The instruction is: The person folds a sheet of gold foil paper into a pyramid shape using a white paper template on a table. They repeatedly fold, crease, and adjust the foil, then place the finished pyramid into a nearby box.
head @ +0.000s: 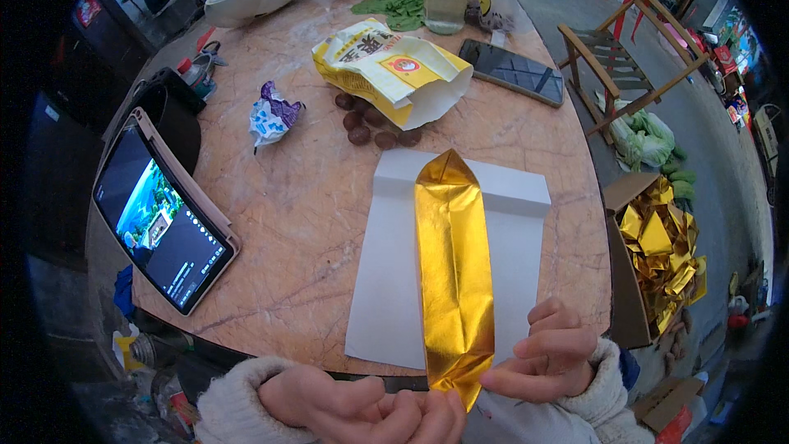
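Note:
A long strip of folded gold foil paper point(455, 259) lies lengthwise before me, with a pointed fold at its far end. My left hand point(370, 404) holds its near end, which reaches past the table edge; the fingertips sit at the lower fold. At the right side of that near end, my right hand point(551, 351) touches the foil with one fingertip. Its other fingers are bent and apart, with nothing visible between them. Under the foil is a white sheet point(385, 290) with a crease across its far part.
A tablet point(166, 216) leans on the table's point(277, 271) left side. Beyond the sheet are round brown nuts point(359, 134), a yellow-white paper bag point(394, 74), a crumpled wrapper point(274, 116) and a smartphone point(511, 71). Right of the table, a cardboard box point(629, 283) holds gold foil pieces point(659, 246).

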A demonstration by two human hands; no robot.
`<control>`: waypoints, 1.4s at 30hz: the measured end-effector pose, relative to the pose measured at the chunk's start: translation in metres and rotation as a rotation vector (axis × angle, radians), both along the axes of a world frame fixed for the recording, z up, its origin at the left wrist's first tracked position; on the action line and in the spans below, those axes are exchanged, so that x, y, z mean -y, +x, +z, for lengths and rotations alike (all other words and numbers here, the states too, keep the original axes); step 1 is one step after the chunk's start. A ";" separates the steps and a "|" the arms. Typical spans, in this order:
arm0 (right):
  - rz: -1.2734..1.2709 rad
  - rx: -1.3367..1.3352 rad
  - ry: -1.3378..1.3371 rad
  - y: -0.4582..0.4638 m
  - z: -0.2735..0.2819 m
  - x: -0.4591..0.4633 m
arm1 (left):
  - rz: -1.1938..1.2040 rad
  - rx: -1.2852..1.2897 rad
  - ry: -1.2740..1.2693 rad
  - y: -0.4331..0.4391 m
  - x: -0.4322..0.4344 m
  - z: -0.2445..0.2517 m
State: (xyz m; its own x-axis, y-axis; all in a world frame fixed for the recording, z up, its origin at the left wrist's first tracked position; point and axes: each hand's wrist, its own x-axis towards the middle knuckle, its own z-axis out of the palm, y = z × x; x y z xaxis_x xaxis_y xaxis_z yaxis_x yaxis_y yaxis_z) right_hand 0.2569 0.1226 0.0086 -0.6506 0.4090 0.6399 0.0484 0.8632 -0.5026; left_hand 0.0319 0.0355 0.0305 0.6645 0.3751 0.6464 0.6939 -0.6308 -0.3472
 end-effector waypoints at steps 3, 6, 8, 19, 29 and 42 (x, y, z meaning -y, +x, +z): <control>0.083 0.095 0.008 0.003 0.005 -0.002 | 0.042 0.026 0.118 0.005 -0.001 -0.010; 0.097 0.135 0.002 0.003 0.004 -0.002 | 0.072 0.086 0.288 0.011 -0.001 -0.035; 0.090 0.146 0.001 0.002 0.004 0.000 | 0.063 0.042 0.249 0.007 0.005 -0.033; 0.059 0.148 0.039 0.002 0.006 0.001 | 0.168 0.123 -0.145 -0.002 0.025 -0.022; -0.007 0.133 0.118 0.002 0.007 0.002 | 0.264 0.125 -0.162 0.004 0.028 -0.015; -0.014 0.177 0.073 0.008 0.008 0.001 | 0.236 0.107 -0.163 0.003 0.019 -0.013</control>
State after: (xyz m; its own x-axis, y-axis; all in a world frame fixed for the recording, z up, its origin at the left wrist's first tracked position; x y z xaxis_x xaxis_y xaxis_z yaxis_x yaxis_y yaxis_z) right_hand 0.2647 0.1216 0.0164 -0.7501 0.3755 0.5444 0.1430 0.8958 -0.4209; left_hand 0.0349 0.0161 0.0179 0.4784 0.6156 0.6263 0.8548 -0.4896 -0.1717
